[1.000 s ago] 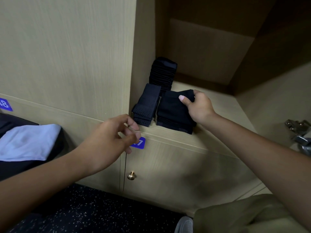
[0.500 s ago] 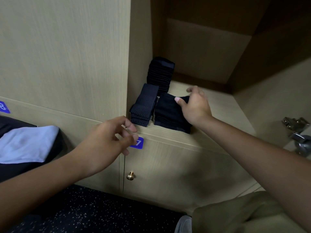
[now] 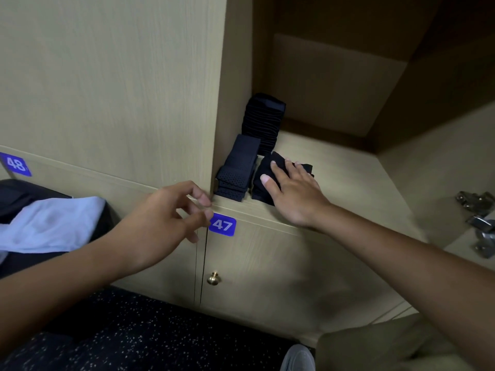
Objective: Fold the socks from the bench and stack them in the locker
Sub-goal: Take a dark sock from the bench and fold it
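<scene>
The right hand has let go of the folded black sock bundle. A second ago its fingers were curled round the bundle's far edge; half a second ago they were lifting off; now they lie straight and flat on top, pressing it down onto the locker shelf. The bundle sits under those fingers at the shelf's front edge. Just beyond the thumb lies a second folded pair, with a taller stack of dark socks behind it, past the fingertips.

The left hand has barely moved. It hovers in front of the blue 47 label, its fingers loosely curled and holding nothing.

This bundle therefore looks placed, and the press seems a final flattening. A pale cloth lies on the bench well outside the left hand's fingers; whether more socks wait there cannot be told.
</scene>
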`<state>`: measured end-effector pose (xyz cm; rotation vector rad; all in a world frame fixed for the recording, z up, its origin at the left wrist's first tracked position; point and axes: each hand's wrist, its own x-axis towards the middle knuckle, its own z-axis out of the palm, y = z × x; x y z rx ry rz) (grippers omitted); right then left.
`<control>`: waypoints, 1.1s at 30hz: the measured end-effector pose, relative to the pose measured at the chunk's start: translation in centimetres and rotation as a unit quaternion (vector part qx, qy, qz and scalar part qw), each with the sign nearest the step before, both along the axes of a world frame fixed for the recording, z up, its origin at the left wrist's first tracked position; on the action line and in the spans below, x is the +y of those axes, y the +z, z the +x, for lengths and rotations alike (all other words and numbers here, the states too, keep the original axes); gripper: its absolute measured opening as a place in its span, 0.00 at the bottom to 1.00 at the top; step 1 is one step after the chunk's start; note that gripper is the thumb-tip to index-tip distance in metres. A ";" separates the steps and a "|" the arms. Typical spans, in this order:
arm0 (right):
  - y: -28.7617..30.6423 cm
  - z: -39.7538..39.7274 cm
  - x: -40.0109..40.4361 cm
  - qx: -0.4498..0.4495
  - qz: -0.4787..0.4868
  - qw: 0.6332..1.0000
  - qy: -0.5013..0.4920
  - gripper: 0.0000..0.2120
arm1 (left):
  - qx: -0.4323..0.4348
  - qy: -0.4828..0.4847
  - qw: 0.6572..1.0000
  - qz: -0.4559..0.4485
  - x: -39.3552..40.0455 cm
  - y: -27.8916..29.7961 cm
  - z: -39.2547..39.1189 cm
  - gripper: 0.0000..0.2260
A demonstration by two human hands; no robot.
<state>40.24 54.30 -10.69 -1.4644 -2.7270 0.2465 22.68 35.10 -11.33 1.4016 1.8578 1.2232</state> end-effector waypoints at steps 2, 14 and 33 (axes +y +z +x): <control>0.3 0.2 -0.4 0.014 0.009 1.000 -0.001 0.33 | 0.004 0.004 1.000 -0.002 -0.4 0.1 -0.5 0.03; 3.2 -2.3 -8.6 0.280 0.088 0.938 0.184 0.10 | 0.087 0.082 0.993 -0.006 -4.9 1.4 -6.3 0.02; 0.0 -9.5 -14.9 0.155 -0.032 0.921 0.357 0.15 | 0.220 0.232 0.926 -0.201 -14.9 -1.3 -19.3 0.19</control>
